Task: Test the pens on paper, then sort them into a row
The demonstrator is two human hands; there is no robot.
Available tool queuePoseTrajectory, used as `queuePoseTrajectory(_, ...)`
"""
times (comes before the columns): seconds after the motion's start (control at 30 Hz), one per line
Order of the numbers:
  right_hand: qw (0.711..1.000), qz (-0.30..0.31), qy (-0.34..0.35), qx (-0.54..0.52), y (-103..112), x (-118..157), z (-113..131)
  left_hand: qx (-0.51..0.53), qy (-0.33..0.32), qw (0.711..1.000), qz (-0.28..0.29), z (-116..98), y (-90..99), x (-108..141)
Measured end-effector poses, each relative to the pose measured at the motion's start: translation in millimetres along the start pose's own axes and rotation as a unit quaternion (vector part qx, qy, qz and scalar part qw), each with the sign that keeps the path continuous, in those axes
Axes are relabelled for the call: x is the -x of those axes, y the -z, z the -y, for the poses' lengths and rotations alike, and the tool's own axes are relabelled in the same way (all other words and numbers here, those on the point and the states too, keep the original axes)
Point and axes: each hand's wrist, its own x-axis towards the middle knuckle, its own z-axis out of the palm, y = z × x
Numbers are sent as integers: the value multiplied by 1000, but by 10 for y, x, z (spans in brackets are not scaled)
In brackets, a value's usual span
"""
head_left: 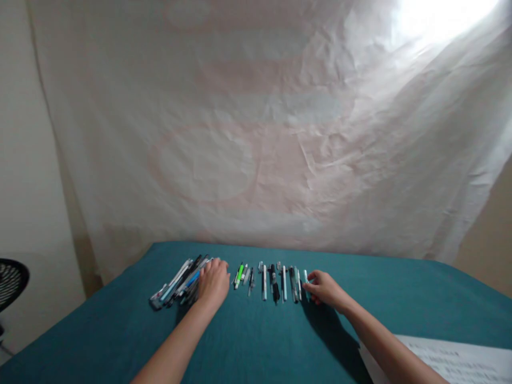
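Note:
A heap of pens [176, 285] lies slantwise on the left of the table, in white, black and blue. My left hand [214, 282] rests at the heap's right side, its back towards me and its fingers bent and closed downwards; what they hold, if anything, is hidden. At the right end of a spread row, my right hand [325, 289] pinches a pale pen [306, 277] between thumb and fingers. The row includes a bright green pen [239, 275], a white pen [264, 282], a black pen [274, 285] and several clear or light ones, roughly side by side.
A dark green cloth [256, 341] covers the table. A printed white sheet [452, 360] lies at the front right, partly under my right forearm. Behind the table hangs a creased pale sheet [280, 133]. A black mesh object [12, 282] shows at the left edge.

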Motion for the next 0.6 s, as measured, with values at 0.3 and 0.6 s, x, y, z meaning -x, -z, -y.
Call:
queuePoseTrajectory(0.3,999,10,-11,35,-39,-13,-43,-220,78,972,7,268,-187,6)
queuePoseTrajectory(0.6,997,23,-9,66,-43,8,-20,-273,44,961,12,292,-194,15)
